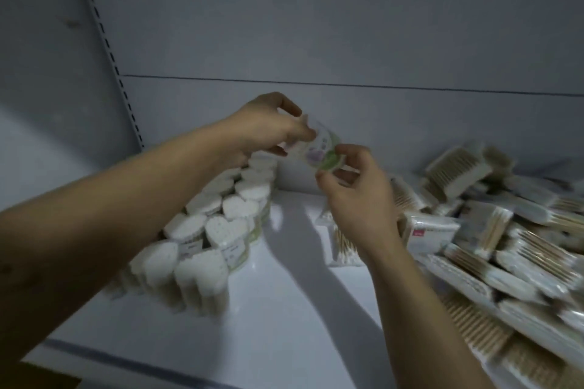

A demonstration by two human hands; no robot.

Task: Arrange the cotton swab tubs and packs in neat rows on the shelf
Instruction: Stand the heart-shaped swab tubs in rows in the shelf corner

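A heart-shaped cotton swab tub [319, 148] with a green and purple label hangs tilted in the air above the white shelf [284, 309]. My left hand [268, 126] pinches its upper end and my right hand [357, 186] grips its lower end. Below my left hand, two rows of upright white-topped tubs [218, 218] run from the shelf's front toward the back wall. A loose heap of flat swab packs [493, 230] covers the right side of the shelf.
The grey back panel [347, 25] rises behind the shelf, with a slotted upright rail [110, 50] at the left. Bare shelf surface lies between the tub rows and the heap. The shelf's front edge [126, 360] runs along the bottom left.
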